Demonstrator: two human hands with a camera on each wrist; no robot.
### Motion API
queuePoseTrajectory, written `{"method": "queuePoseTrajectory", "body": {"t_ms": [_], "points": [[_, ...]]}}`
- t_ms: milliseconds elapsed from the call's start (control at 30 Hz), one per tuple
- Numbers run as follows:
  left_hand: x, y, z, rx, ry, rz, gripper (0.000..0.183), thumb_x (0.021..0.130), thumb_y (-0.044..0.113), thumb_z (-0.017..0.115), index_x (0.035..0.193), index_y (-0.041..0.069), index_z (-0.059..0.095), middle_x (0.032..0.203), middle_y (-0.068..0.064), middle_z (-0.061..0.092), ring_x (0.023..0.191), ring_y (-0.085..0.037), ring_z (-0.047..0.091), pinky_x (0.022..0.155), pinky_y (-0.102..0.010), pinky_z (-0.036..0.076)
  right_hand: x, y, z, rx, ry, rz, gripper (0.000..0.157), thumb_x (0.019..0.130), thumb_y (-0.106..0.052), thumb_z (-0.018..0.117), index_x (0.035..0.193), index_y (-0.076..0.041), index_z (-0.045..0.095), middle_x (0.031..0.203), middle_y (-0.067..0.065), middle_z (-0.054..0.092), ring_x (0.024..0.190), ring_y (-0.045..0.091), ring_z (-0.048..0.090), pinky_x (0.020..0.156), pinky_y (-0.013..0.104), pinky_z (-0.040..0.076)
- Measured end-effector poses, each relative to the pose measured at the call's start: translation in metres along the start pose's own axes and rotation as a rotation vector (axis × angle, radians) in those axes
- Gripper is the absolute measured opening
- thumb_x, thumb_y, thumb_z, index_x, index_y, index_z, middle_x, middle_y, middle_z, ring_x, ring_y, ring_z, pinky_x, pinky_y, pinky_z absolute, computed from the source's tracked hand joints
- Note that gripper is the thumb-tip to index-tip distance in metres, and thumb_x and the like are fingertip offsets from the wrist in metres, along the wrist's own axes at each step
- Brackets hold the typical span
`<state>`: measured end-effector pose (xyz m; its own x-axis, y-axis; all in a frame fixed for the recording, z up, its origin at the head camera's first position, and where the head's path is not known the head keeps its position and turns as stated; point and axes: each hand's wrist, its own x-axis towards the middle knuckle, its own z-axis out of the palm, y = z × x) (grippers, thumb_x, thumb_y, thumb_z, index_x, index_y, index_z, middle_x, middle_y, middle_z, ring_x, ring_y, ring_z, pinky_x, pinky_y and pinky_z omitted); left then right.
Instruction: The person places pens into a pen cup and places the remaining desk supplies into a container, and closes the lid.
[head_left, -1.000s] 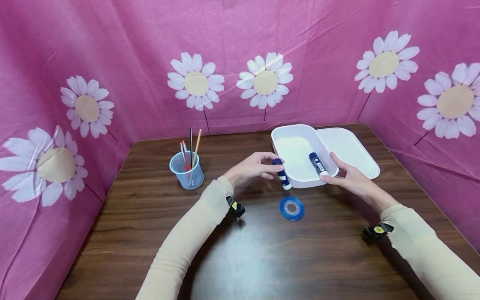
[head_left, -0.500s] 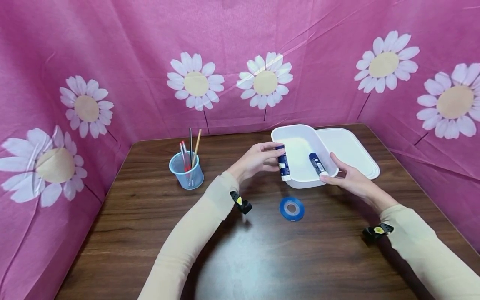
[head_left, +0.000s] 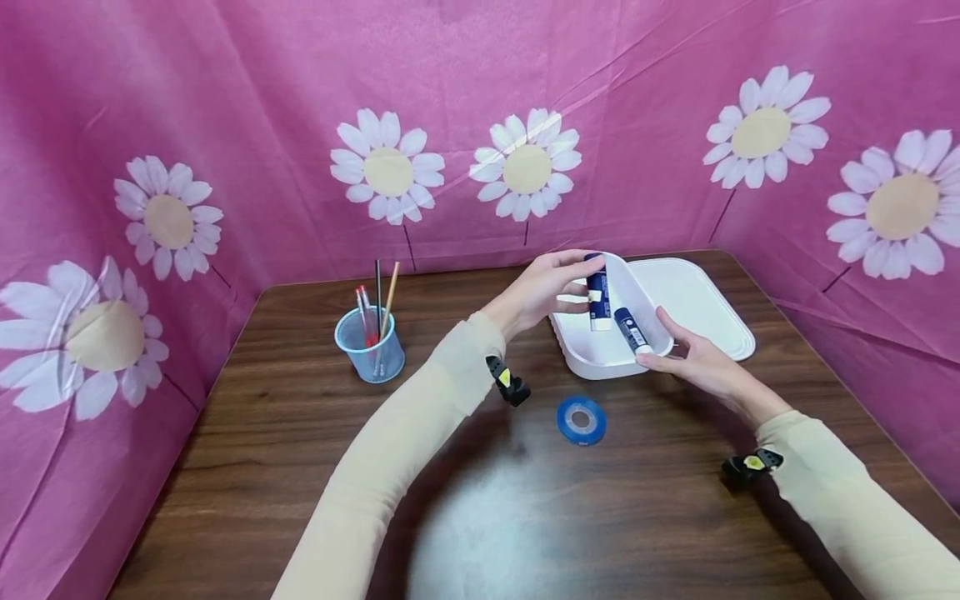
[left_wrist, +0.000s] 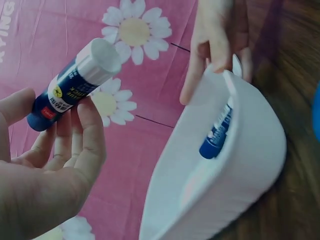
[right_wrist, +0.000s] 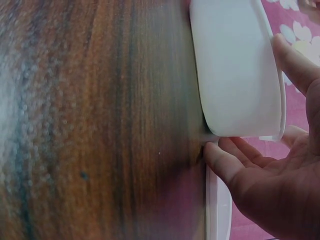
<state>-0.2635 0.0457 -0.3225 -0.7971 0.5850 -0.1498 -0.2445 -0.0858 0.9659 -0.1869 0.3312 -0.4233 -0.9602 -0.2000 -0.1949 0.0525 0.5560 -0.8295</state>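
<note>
My left hand (head_left: 542,290) pinches a dark blue glue stick (head_left: 598,300) between thumb and fingers. In the head view this stick overlaps the inside of a white plastic box (head_left: 603,368), its white end pointing down toward me. The left wrist view shows its printed label and white end (left_wrist: 101,61) close up. A second blue glue stick (head_left: 632,329) lies inside the box, leaning toward the right wall. My right hand (head_left: 701,364) holds the box at its near right corner, thumb (right_wrist: 292,60) at the rim and the other fingers spread along the outer side.
A white lid (head_left: 693,296) lies on the table just right of the box. In front of the box is a flat roll of blue tape (head_left: 581,420). A light blue mesh cup (head_left: 378,362) with pens and pencils stands at left. Pink flowered cloth (head_left: 450,67) hangs behind the table.
My left hand has carried its glue stick up and to the right, from beside the box's near left side to over the box. My right hand stays at the corner.
</note>
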Motion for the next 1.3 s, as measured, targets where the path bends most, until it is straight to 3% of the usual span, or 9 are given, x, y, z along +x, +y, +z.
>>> {"method": "queuePoseTrajectory", "body": {"t_ms": [300, 600, 1000, 1300], "points": [[0.012, 0.019, 0.031, -0.077, 0.035, 0.067, 0.031, 0.097, 0.032, 0.072, 0.120, 0.014, 0.066, 0.104, -0.008, 0.071, 0.091, -0.024, 0.069, 0.079, -0.036, 0.061, -0.002, -0.005, 0.000, 0.001, -0.009, -0.007, 0.100, 0.096, -0.037, 0.071, 0.163, -0.024, -0.003, 0.167, 0.023, 0.004, 0.144, 0.044, 0.028, 0.115, 0.066, 0.024], [0.019, 0.028, 0.053, -0.016, 0.053, 0.119, 0.021, 0.096, 0.030, 0.072, 0.112, 0.016, 0.069, 0.098, -0.008, 0.070, 0.086, -0.022, 0.067, 0.075, -0.035, 0.061, -0.002, -0.005, 0.000, 0.002, -0.015, -0.008, 0.099, 0.097, -0.037, 0.069, 0.162, -0.024, -0.004, 0.167, 0.024, 0.005, 0.141, 0.046, 0.032, 0.113, 0.068, 0.027], [0.025, 0.034, 0.066, -0.028, 0.067, 0.130, 0.016, 0.096, 0.027, 0.072, 0.108, 0.016, 0.070, 0.094, -0.006, 0.068, 0.079, -0.021, 0.066, 0.073, -0.033, 0.061, -0.002, -0.005, -0.001, -0.004, -0.020, 0.009, 0.101, 0.097, -0.039, 0.070, 0.162, -0.024, -0.005, 0.166, 0.026, 0.003, 0.145, 0.050, 0.024, 0.112, 0.071, 0.025], [0.033, 0.034, 0.065, -0.033, 0.107, 0.104, 0.019, 0.094, 0.027, 0.075, 0.110, 0.016, 0.071, 0.092, -0.005, 0.069, 0.080, -0.020, 0.067, 0.071, -0.033, 0.062, -0.004, -0.007, 0.000, -0.009, -0.018, 0.010, 0.101, 0.097, -0.039, 0.070, 0.162, -0.024, -0.005, 0.166, 0.025, 0.003, 0.146, 0.049, 0.023, 0.113, 0.069, 0.025]]}}
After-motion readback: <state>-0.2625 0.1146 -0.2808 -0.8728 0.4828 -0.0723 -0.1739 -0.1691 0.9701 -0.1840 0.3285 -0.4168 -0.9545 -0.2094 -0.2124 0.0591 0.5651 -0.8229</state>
